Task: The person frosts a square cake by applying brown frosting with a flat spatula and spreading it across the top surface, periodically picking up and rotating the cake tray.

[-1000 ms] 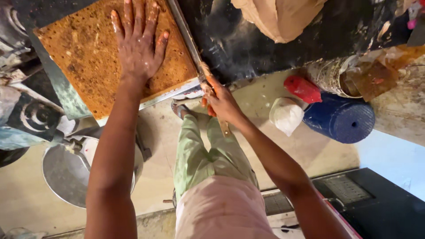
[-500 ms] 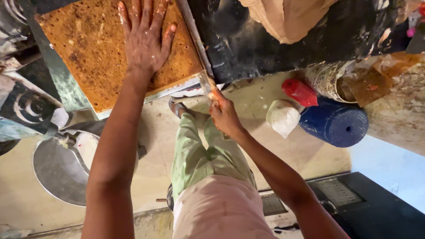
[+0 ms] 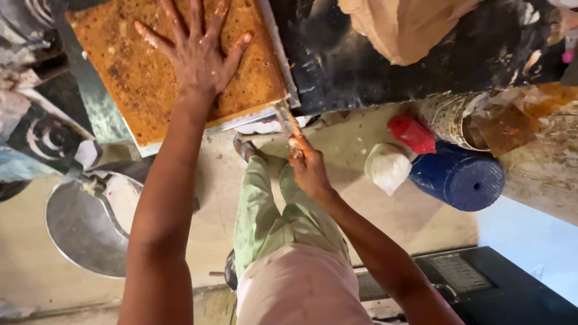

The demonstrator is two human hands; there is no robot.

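Both hands are busy at the big square slab of orange-brown crumbly cake (image 3: 144,78) sitting in its shallow metal tray (image 3: 238,122). The left hand (image 3: 195,57) lies flat on top of the slab with fingers spread wide, gripping nothing, just pressing. The right hand (image 3: 308,171), just off the slab's near right corner, is closed around the handle of a thin metal blade (image 3: 283,114) that runs up along the slab's right edge. Judging by the unbroken top, that edge is being worked loose and no pieces are cut yet. Right of the slab, on the floor, stand a red plastic pouch (image 3: 411,133), a white tied bag (image 3: 387,167) and a blue ribbed drum (image 3: 459,179); I can see no labels on them.
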